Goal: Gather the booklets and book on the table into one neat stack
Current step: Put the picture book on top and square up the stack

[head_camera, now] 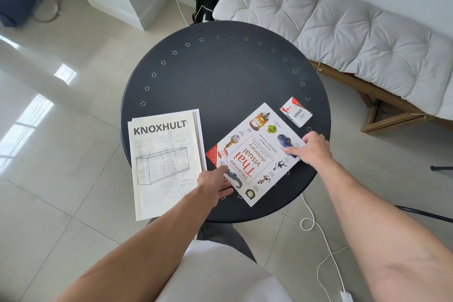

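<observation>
The left grip (215, 185) lies against the near-left edge of the book (255, 154), thumb on the cover and fingers curled at the edge; whether they reach under it cannot be seen. The right grip (311, 147) holds the book's right corner, thumb pressed flat on the cover and the other fingers bent over the edge beside it. So both hands have hold of the same book, one at each side.

The book, a white Thai visual dictionary with red lettering, lies flat on the round dark surface (220, 73), turned at an angle so its title reads upside down from here. Just to its left sits a pile of booklets (166, 164), the top one marked KNOXHULT with a line drawing of a cabinet; the pile overhangs the surface's near-left rim. The book and booklets are close but not overlapping. Beyond the right hand, near the rim, a small white and red box (296, 111) marked VESS rests apart from the book.
</observation>
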